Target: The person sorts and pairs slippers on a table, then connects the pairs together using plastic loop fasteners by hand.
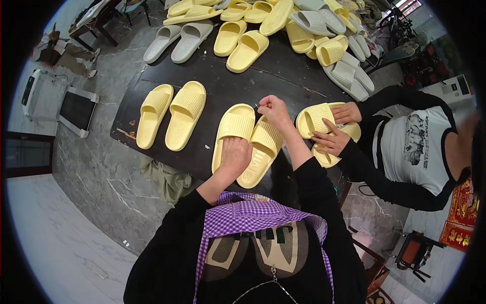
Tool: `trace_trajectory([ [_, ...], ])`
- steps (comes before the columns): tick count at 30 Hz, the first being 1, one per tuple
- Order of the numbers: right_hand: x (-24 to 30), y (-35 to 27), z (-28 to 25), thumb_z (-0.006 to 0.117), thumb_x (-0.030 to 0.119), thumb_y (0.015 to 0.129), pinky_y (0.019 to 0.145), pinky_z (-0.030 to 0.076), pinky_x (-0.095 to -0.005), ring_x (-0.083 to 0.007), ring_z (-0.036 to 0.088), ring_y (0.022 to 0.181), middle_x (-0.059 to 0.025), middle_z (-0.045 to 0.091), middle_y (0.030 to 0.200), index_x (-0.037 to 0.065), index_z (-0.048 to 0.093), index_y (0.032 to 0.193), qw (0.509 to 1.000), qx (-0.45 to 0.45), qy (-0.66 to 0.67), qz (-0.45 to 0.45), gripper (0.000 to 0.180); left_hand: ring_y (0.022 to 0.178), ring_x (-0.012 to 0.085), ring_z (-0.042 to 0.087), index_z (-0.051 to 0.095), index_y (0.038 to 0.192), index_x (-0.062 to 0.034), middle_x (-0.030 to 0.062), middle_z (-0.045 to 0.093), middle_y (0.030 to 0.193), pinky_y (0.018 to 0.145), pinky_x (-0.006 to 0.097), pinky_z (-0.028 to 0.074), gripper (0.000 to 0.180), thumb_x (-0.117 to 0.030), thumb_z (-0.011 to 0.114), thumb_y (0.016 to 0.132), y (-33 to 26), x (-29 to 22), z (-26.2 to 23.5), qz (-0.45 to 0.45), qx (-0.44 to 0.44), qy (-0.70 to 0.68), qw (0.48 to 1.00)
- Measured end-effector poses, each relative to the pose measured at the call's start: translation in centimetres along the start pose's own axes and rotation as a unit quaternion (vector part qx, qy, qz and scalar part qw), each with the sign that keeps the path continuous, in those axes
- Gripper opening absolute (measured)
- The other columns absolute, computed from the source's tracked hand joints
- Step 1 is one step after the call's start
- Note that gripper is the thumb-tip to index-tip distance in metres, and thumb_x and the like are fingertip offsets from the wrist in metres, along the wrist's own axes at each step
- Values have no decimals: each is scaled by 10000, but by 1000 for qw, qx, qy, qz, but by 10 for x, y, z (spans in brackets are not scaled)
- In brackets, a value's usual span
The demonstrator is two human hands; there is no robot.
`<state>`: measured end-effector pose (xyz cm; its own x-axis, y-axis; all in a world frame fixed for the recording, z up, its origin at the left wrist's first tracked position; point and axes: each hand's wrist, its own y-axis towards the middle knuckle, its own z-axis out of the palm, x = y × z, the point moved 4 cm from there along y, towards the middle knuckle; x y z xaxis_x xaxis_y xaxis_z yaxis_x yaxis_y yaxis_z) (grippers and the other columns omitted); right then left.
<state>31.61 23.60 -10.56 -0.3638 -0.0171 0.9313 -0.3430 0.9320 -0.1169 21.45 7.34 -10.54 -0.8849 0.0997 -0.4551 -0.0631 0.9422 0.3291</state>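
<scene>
A pair of yellow slippers lies in front of me on the dark table: a left slipper [235,123] and a right slipper [255,164], side by side with toes pointing away. My left hand [236,156] reaches into the left slipper, its fingertips tucked under the ribbed strap and hidden there. Above the toe of the right slipper, my right hand [274,112] is closed in a pinch. Something small and dark shows at its fingertips, too tiny to name.
Another yellow pair [185,116] stands to the left on the table [202,167]. At right a co-worker's hands [331,137] touch yellow slippers [311,121]. Grey slippers [192,41] and a heap of yellow and grey ones [316,25] cover the far side. A cloth [164,177] hangs at the near-left edge.
</scene>
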Motion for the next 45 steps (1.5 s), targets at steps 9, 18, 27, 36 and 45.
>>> trace_trajectory([
  [9,13,1,-5,628,77,769,776,482,-277,-141,608,871,-68,653,921,19,624,991,995,8,-24,-101,229,735,380,569,593,686,24,221,591,755,691,480,433,298,-254,609,793,-2,8,5,-45,36,-16,998],
  [18,348,-127,-111,566,30,812,883,441,-317,-187,583,990,-111,628,1051,-33,572,1120,903,8,4,-429,314,830,373,568,595,901,22,198,583,877,720,458,460,292,-256,598,813,-26,30,-52,-51,72,-53,995],
  [27,486,-284,-180,581,582,788,920,384,-453,-196,612,815,-137,618,877,-91,64,1392,628,77,-235,-738,1042,758,344,557,588,970,-1,168,540,817,664,424,461,258,-166,644,780,-18,45,-71,41,-95,-98,990],
  [36,496,-395,-235,602,508,809,926,382,-444,-197,600,865,-134,618,923,-99,134,1379,597,-157,-374,-692,955,838,362,538,582,1028,31,225,566,914,762,447,428,256,-153,573,851,-48,88,-95,-20,-118,-99,988],
  [45,496,-355,-221,624,434,831,933,379,-434,-198,588,916,-132,617,969,-107,204,1366,681,-176,-314,-637,869,905,426,477,534,1008,72,261,505,945,800,467,391,302,-133,608,799,-38,158,-130,-161,-171,-79,969],
])
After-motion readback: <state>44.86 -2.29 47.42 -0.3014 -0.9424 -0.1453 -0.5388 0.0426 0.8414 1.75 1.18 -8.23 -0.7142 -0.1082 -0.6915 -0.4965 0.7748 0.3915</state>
